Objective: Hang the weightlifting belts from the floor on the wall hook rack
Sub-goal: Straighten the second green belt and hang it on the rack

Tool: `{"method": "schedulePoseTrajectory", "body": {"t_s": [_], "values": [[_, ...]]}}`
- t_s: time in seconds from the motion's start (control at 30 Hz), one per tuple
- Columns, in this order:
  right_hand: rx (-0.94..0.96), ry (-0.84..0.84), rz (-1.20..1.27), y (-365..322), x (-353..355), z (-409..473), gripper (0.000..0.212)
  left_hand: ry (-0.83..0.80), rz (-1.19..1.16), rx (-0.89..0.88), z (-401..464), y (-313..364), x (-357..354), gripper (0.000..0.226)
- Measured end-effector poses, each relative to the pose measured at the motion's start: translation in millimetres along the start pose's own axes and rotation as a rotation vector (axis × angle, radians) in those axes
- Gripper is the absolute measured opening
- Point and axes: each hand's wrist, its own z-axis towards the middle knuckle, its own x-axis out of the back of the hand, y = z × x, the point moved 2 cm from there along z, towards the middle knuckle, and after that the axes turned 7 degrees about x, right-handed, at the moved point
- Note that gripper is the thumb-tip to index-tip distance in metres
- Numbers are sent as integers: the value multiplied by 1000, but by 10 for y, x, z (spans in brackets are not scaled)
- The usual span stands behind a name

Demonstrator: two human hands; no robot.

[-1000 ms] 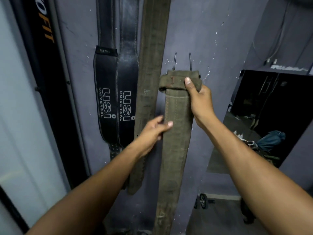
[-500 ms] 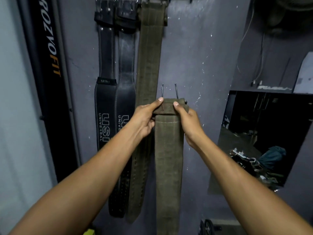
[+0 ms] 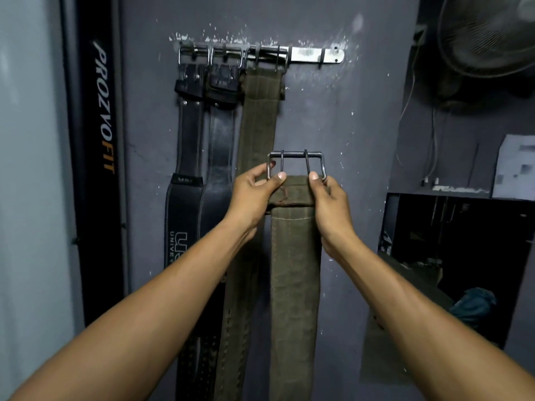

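Olive canvas belt (image 3: 293, 270) — worn, perhaps stained — double-prong steel buckle (image 3: 296, 164).

Three hung belts (image 3: 225, 134) are crowding the hook rack's (image 3: 307, 55) left; its bare right end is standing open, wall fan (image 3: 486, 36) looming nearby.

Metal hook rack (image 3: 315, 55) screwed to grey wall (image 3: 333, 117), horizontal, paint chipped along top edge. Three belts hang from it by buckles, side by side, touching: black leather belt (image 3: 188, 134) at left end, second black leather belt (image 3: 220, 140) beside it, olive canvas belt (image 3: 257, 117) third. Right end of rack bare metal, hooks there unoccupied.
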Motion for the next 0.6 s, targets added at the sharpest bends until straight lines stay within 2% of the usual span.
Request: {"method": "schedulePoseTrajectory", "body": {"t_s": [0.07,0.27,0.33,0.43,0.53,0.6], "values": [[19,-16,3,-92,-1,109,47,-1,-2,-39,39,125,-17,48],[18,-11,-13,-258,-42,444,45,-15,67,-92,171,422,-73,49],[15,-24,-28,-314,-59,549,45,-23,82,-109,241,500,-82,39],[-8,-52,-66,-407,-52,719,60,-67,130,-143,401,596,-120,19],[12,-49,-89,-516,-31,937,61,-60,151,-173,636,677,-203,38],[18,-33,-99,-577,-27,1119,59,-33,176,-202,801,751,-277,37]]}}
